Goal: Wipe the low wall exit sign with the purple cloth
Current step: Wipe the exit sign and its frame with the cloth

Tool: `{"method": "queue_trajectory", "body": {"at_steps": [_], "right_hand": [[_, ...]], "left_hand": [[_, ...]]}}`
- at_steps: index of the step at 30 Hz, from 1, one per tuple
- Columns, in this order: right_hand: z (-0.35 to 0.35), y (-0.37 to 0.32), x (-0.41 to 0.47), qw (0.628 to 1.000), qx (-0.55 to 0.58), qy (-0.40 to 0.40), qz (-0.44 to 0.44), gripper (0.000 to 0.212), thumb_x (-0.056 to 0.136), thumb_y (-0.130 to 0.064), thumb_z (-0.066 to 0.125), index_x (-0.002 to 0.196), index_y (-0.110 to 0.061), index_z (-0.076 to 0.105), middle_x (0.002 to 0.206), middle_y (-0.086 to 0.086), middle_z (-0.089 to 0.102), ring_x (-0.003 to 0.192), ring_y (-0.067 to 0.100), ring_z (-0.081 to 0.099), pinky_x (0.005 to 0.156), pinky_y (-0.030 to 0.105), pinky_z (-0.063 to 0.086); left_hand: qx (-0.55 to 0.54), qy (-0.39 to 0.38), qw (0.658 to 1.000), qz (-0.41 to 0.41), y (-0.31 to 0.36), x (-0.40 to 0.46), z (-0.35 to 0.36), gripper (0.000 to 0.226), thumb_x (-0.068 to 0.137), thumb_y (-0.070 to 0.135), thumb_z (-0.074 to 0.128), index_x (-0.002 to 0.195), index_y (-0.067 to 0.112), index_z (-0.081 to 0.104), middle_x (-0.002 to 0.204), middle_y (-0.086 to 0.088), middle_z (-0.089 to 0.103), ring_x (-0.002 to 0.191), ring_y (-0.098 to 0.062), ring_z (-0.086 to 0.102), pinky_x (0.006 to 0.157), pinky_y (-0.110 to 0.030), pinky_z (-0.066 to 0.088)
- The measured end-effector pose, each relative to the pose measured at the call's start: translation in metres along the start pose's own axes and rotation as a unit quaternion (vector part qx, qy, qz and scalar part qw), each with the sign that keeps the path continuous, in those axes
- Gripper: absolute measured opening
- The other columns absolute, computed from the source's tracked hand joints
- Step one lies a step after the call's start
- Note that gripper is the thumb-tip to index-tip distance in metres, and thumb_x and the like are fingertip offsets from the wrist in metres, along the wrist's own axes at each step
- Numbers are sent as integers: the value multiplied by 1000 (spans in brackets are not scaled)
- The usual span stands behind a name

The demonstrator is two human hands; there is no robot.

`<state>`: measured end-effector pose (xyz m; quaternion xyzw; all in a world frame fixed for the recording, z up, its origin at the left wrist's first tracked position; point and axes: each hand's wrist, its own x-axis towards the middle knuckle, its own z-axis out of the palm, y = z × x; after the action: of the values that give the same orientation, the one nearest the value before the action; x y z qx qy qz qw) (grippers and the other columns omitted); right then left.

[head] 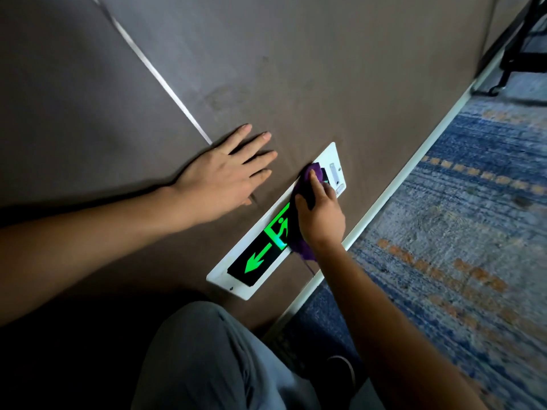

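Note:
The exit sign (260, 258) is a black panel with a lit green arrow and running figure, set in a white frame low on the brown wall. My right hand (321, 214) presses the purple cloth (305, 250) flat against the sign's right half, hiding that part. The cloth shows above the fingers and below the wrist. My left hand (225, 173) lies flat on the wall just left of and above the sign, fingers spread, holding nothing.
A white skirting strip (381, 199) runs along the wall's foot. Blue and orange patterned carpet (461, 232) covers the floor to the right. Black furniture legs (515, 54) stand at top right. My knee in grey trousers (207, 356) is below the sign.

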<state>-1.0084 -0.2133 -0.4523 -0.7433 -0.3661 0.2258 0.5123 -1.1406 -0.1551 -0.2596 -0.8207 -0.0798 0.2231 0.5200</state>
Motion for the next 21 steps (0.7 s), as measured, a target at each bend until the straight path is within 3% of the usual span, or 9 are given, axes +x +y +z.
{"method": "queue_trajectory", "body": {"at_steps": [8, 13, 17, 19, 21], "right_hand": [[20, -4, -51, 999, -20, -10, -41, 60, 99, -47, 52, 154, -48, 29, 149, -5, 47, 117, 31, 63, 80, 40, 57], [16, 1, -50, 997, -7, 16, -76, 59, 94, -46, 58, 150, -43, 41, 139, -4, 58, 108, 30, 68, 79, 36, 55], [10, 6, -21, 992, 104, 70, -1, 60, 91, -42, 60, 148, -40, 44, 142, -2, 55, 118, 25, 61, 84, 29, 42], [11, 5, -13, 992, 112, 61, 16, 59, 93, -42, 58, 150, -39, 42, 148, -1, 50, 123, 24, 58, 85, 27, 38], [17, 1, -14, 995, 100, 23, 19, 59, 95, -45, 56, 152, -42, 38, 151, 1, 46, 124, 26, 58, 88, 30, 43]], "left_hand": [[24, -28, 999, 16, 6, -15, -1, 82, 95, 63, 50, 159, 17, 29, 171, -11, 13, 157, -42, 2, 125, -60, 4], [33, -20, 999, 20, 3, -35, 1, 86, 93, 65, 50, 160, 17, 27, 171, -11, 13, 157, -43, 0, 125, -59, 4], [53, 12, 998, 16, -3, -34, 2, 94, 87, 70, 52, 159, 15, 28, 169, -12, 20, 156, -41, 8, 125, -59, 9], [60, 3, 998, 1, 0, -35, -1, 95, 87, 72, 51, 159, 15, 28, 169, -13, 19, 157, -40, 9, 125, -58, 11], [76, -5, 997, -3, 3, -38, -3, 93, 88, 73, 48, 159, 16, 28, 170, -13, 17, 157, -41, 8, 125, -58, 10]]}}
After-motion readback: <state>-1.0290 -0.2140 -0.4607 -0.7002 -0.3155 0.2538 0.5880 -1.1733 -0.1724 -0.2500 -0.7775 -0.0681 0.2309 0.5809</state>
